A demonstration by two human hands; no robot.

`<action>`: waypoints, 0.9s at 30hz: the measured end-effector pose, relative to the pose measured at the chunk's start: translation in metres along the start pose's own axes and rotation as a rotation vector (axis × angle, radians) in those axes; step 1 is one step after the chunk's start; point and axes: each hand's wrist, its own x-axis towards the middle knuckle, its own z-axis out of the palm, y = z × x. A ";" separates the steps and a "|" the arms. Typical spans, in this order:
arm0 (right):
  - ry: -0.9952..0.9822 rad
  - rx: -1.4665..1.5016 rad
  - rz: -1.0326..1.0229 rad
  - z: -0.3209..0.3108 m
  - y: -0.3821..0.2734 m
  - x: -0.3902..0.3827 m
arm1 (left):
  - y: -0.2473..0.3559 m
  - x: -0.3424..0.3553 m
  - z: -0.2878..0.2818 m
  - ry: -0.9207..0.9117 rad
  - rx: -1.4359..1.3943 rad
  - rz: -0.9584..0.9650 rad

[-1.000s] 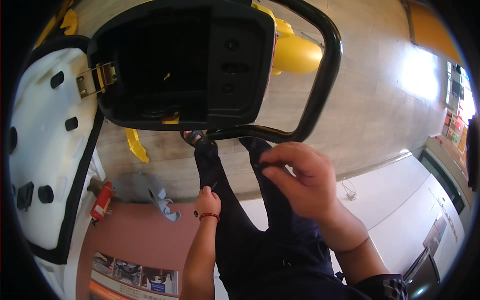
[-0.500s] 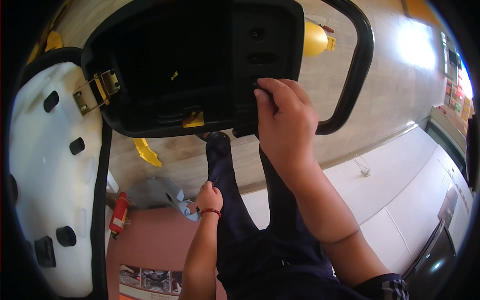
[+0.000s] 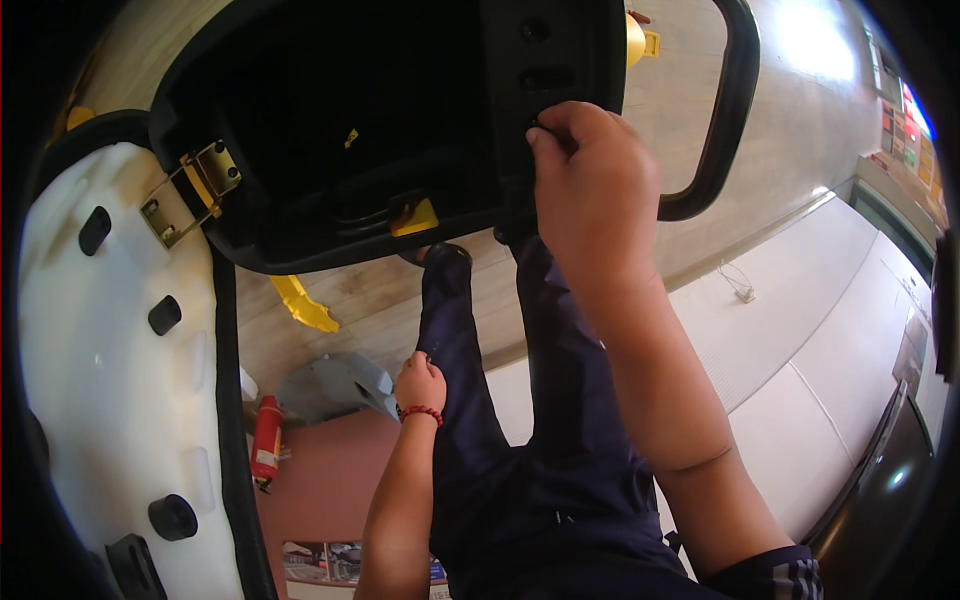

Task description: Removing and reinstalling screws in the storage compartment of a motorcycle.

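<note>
A black storage compartment [image 3: 350,80] of a vehicle stands open, its seat [image 3: 120,360] swung to the left on a metal hinge [image 3: 191,188], white underside showing. My right hand [image 3: 590,200] pinches at the lowest spot on the compartment's right panel, which has recessed holes. A small dark thing at its fingertips is too hidden to name. My left hand [image 3: 420,387], with a red bead bracelet, is closed beside my left leg on something small that I cannot make out. A black tubular rail [image 3: 730,120] curves round the right.
A yellow plastic piece [image 3: 305,305] lies on the wooden floor below the compartment. A grey panel [image 3: 330,378] and a red fire extinguisher [image 3: 267,440] are at lower left. A white counter [image 3: 770,330] and a dark screen [image 3: 880,470] are at right.
My right hand has moved up from over my leg onto the compartment's right panel. My left hand has stayed low and closed. The view has shifted, bringing the seat more into the middle.
</note>
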 end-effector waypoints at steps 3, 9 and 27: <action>-0.005 -0.031 0.016 -0.002 0.000 0.000 | -0.007 0.003 0.004 0.012 -0.012 0.015; 0.004 -0.037 0.028 0.001 -0.003 -0.004 | -0.015 0.005 0.005 0.031 -0.027 0.021; 0.090 0.037 0.039 0.006 0.002 -0.002 | -0.003 0.006 0.007 0.026 -0.056 0.020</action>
